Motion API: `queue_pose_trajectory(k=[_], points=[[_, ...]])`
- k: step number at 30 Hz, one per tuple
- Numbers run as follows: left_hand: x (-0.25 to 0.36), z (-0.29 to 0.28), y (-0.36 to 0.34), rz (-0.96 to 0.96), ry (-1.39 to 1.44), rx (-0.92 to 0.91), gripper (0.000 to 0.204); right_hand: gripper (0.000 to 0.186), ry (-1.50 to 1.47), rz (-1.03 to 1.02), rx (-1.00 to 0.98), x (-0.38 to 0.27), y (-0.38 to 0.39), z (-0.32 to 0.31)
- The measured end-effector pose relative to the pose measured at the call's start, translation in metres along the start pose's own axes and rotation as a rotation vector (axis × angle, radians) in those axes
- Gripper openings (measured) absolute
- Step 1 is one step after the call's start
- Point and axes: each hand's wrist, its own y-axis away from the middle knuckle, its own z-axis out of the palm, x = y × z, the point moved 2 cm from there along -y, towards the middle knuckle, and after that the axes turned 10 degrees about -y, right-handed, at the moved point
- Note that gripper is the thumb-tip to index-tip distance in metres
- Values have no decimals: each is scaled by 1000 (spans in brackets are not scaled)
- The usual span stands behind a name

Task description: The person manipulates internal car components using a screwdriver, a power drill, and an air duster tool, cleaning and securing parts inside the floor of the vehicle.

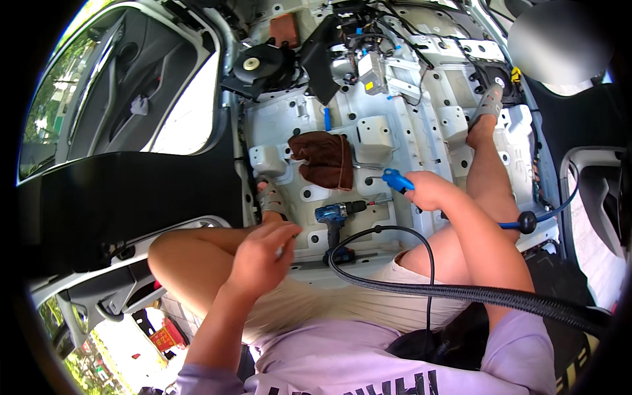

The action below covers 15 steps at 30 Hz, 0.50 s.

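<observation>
My right hand (pixel 431 191) is wrapped round a blue air blow gun (pixel 397 180), whose thin nozzle points left over the bare car floor. My left hand (pixel 265 255) hovers above my left thigh with its fingers curled. A small greyish bit shows between those fingers, too little to name. Between my legs a blue and black cordless drill (pixel 334 212) lies on the floor with a bit in its chuck. Just beyond it a brown cloth glove (pixel 326 161) lies crumpled, left of the blow gun's tip.
A thick black braided hose (pixel 487 294) crosses my lap from the right, with a thinner loop near the drill. A blue hose (pixel 553 213) hangs at the right door sill. Ahead are a black round speaker unit (pixel 262 64), wiring and a silver module (pixel 370 72). The left door (pixel 125 92) stands open.
</observation>
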Motion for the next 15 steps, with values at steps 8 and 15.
queue_pose_trajectory(k=[8,15], points=[[-40,163,-50,122,-290,-756,26,35,25,108,-155,18,17,16],[-84,248,-41,-174,-170,-1019,33,25,105,293,65,0,23,2]])
